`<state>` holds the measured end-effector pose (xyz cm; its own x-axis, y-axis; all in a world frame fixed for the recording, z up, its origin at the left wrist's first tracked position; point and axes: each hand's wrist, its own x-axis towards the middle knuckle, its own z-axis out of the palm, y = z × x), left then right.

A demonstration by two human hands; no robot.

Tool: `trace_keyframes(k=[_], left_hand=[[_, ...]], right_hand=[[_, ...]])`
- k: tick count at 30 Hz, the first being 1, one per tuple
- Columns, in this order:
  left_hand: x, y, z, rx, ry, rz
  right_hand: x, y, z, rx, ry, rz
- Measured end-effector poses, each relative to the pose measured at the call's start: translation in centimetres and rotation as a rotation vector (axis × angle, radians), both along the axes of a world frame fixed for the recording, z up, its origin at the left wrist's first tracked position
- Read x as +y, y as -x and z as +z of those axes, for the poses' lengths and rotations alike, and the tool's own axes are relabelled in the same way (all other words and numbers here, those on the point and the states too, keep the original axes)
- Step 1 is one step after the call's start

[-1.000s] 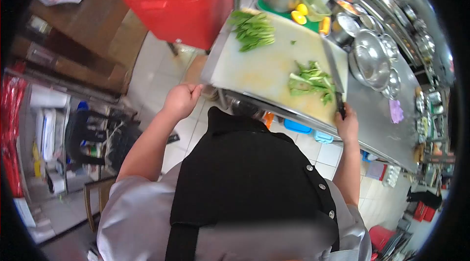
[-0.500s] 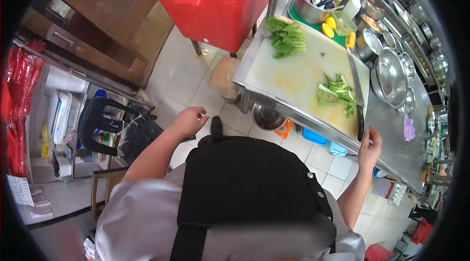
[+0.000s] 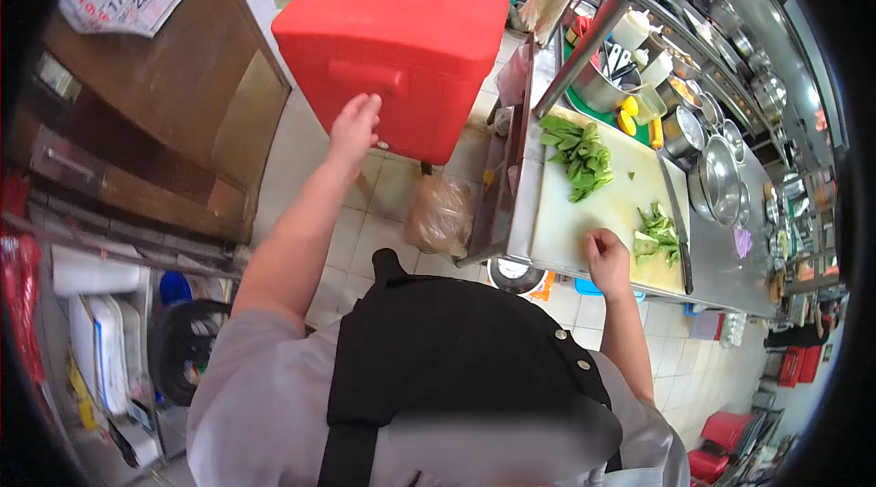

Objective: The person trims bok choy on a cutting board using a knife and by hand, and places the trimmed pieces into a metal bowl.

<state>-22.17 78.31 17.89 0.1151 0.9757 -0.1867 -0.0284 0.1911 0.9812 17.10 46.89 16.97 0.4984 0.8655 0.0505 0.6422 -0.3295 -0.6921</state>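
My left hand (image 3: 354, 129) is held out in front of the red cooler box (image 3: 392, 21), near the handle on its side. Its fingers are stretched out and nothing is in them; contact with the box cannot be made out. Over the near edge of the white cutting board (image 3: 566, 222) hovers my right hand (image 3: 609, 261), fingers loosely curled and holding nothing visible. Cut leafy greens (image 3: 655, 236) lie just right of it. A bunch of whole leaves (image 3: 579, 157) rests at the board's far left corner. Along the right side lies a knife (image 3: 680, 218) with a black handle.
A metal post (image 3: 602, 26) rises at the counter's far corner. Steel bowls (image 3: 719, 178) and a utensil pot (image 3: 602, 85) stand beyond the board. A plastic-wrapped bundle (image 3: 440, 213) sits on the floor below the cooler. Shelving (image 3: 100, 259) is at left.
My body has come closer to the red cooler box. My left hand has reached forward to it. My right hand has moved from beside the knife handle to the board's near edge.
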Motion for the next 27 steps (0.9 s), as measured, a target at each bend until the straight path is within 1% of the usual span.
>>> trace_keyframes(k=[3,4,5,7,10,11,13,15,17,19,20,23,26,27], left_hand=[[7.7,0.6,2.0,-0.203,0.08,0.11],[10.3,0.6,2.3,-0.281,0.117,0.151],[12.9,0.6,2.1,-0.37,0.142,0.196],[16.1,0.5,2.9,-0.464,0.27,0.334],[17.6,0.7,3.5,-0.587,0.364,0.388],[17.5,0.8,3.7,-0.581,0.373,0.432],[18.9,2.3,3.1,-0.631,0.319,0.412],[18.8,2.7,5.0,-0.629,0.338,0.432],[18.6,1.5,5.9,-0.582,0.346,0.445],[19.3,1.3,5.8,-0.537,0.36,0.516],[19.9,1.3,5.5,-0.523,0.376,0.566],[19.6,1.5,7.4,-0.574,0.287,0.503],[18.6,1.3,10.2,-0.523,0.126,0.439],[18.2,1.0,11.5,-0.551,0.14,0.512]], right_hand=[[3.0,2.1,-0.1,-0.307,0.143,-0.256],[3.0,2.2,-0.9,-0.347,0.093,-0.281],[2.8,2.1,-1.6,-0.393,0.034,-0.254],[2.4,2.2,-2.2,-0.492,-0.072,-0.196],[2.4,2.2,-2.3,-0.538,-0.143,-0.183],[2.2,2.4,-2.2,-0.52,-0.141,-0.182],[2.6,2.5,-1.7,-0.478,-0.169,-0.192],[2.8,2.1,-1.4,-0.458,-0.178,-0.189],[2.1,2.6,-1.6,-0.449,-0.209,-0.191],[2.2,2.1,-1.2,-0.496,-0.276,-0.157],[2.1,2.1,-1.1,-0.462,-0.298,-0.152],[2.3,1.9,-0.8,-0.441,-0.307,-0.135],[2.3,1.5,-1.5,-0.459,-0.304,-0.114],[2.3,1.6,-1.6,-0.47,-0.304,-0.107]])
